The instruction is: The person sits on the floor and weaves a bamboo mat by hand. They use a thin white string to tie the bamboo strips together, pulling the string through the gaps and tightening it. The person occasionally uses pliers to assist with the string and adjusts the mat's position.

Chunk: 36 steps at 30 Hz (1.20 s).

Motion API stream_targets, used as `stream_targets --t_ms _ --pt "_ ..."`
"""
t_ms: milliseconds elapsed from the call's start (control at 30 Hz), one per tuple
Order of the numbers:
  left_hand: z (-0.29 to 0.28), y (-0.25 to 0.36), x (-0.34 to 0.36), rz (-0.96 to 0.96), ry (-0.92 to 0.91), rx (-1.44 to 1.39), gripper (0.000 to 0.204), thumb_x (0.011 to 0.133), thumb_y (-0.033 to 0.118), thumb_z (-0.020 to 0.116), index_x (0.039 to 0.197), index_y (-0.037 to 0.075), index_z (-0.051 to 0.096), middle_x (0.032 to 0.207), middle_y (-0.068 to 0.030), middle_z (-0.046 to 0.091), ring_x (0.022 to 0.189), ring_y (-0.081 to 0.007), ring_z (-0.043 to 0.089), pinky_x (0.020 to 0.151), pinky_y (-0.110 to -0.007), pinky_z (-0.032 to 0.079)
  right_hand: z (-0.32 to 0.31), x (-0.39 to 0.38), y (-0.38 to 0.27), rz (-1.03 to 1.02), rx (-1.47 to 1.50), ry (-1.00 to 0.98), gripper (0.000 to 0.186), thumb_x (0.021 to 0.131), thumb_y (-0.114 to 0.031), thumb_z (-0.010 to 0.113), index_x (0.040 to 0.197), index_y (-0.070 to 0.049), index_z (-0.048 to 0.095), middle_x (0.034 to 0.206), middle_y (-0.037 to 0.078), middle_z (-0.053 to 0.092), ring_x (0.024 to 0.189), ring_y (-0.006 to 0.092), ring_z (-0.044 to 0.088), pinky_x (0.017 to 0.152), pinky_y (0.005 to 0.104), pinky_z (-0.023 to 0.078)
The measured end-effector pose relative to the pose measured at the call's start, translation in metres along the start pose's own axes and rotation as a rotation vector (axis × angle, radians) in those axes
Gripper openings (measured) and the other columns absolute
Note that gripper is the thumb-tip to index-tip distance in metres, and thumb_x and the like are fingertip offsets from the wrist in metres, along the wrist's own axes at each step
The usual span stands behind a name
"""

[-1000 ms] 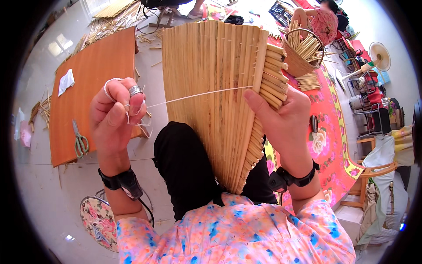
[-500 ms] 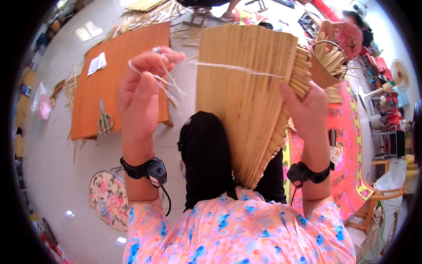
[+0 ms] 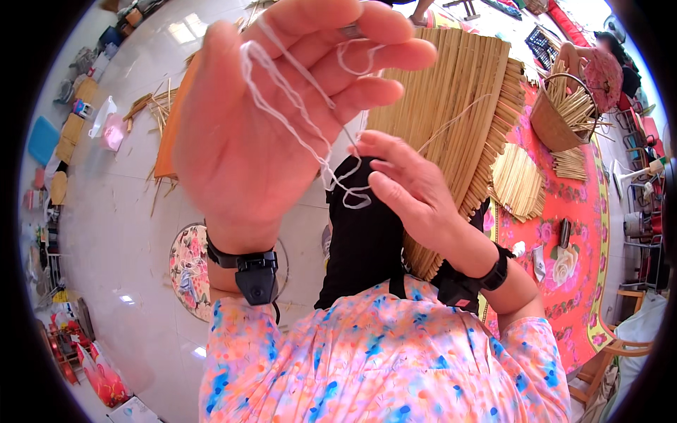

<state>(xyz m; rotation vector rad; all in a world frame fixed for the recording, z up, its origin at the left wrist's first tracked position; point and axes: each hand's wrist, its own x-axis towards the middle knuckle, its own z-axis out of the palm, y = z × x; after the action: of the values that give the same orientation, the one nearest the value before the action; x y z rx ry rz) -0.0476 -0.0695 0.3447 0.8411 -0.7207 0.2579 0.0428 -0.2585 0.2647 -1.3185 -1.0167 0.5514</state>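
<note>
Open wide, a left hand (image 3: 247, 148) faces palm up toward the camera, its fingers spread and slightly bent, with loops of thin white thread (image 3: 248, 60) draped across palm and fingers and a grey ring on one finger. Just beside it, to its lower right, the right hand (image 3: 416, 194) is half curled, fingertips at the thread below the left fingers; whether they pinch it cannot be told. Black wrist straps with boxy devices circle both forearms.

Beyond both hands, and partly hidden by them, a tapering straw-coloured panel of narrow stalks (image 3: 441, 77) leans over black fabric trousers (image 3: 360, 240), its narrow end toward the body. Fine white strands cross its face just past the right hand.

Behind the left hand shows an orange flat-topped table (image 3: 169, 148); near the left wrist, a round floral-patterned seat (image 3: 189, 261). Well right of the right hand, a red floral mat (image 3: 564, 310) bears a smaller straw-coloured panel (image 3: 518, 183) and, farther off, a brown handled basket (image 3: 553, 130) of pale stalks.
</note>
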Motion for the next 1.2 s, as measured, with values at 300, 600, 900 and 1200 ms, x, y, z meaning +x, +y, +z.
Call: stream_targets --t_ms 300,600,900,1200 --pt "-0.003 -0.03 0.005 -0.051 0.06 -0.167 0.063 0.101 0.043 0.04 0.14 -0.006 0.035 0.144 -0.0272 0.037 0.138 -0.0415 0.032 0.112 -0.047 0.034 -0.005 -0.007 -0.01 -0.167 -0.391 0.429 0.047 0.077 -0.008 0.069 0.122 -0.005 0.054 0.112 0.01 0.061 0.104 0.0227 0.059 0.084 0.0355 0.049" --pt "-0.006 -0.054 0.0 -0.042 0.19 -0.134 0.058 0.101 0.04 0.04 0.135 -0.007 0.04 0.138 -0.026 0.043 0.133 -0.0405 0.039 0.112 -0.046 0.035 -0.009 0.001 -0.017 -0.344 -0.55 0.258 0.014 0.083 -0.005 0.066 0.096 -0.003 0.062 0.079 0.009 0.066 0.075 0.0253 0.063 0.068 0.0336 0.05" --pt "-0.027 -0.053 -0.013 -0.057 0.299 -0.146 0.056 0.101 0.038 0.042 0.133 -0.008 0.041 0.136 -0.0261 0.046 0.134 -0.0395 0.039 0.113 -0.044 0.032 -0.022 0.006 -0.018 0.058 -0.236 0.176 0.017 0.091 -0.012 0.058 0.098 0.003 0.06 0.094 0.014 0.066 0.069 0.0175 0.061 0.063 0.0277 0.049" --pt "-0.011 -0.06 -0.001 0.0 0.278 0.337 0.057 0.099 0.041 0.045 0.134 -0.004 0.043 0.138 -0.0245 0.044 0.133 -0.0376 0.04 0.11 -0.044 0.034 -0.009 0.008 0.0 0.09 0.05 0.011 0.016 0.092 -0.01 0.062 0.1 0.003 0.067 0.084 0.007 0.07 0.075 0.0093 0.064 0.065 0.0236 0.05"
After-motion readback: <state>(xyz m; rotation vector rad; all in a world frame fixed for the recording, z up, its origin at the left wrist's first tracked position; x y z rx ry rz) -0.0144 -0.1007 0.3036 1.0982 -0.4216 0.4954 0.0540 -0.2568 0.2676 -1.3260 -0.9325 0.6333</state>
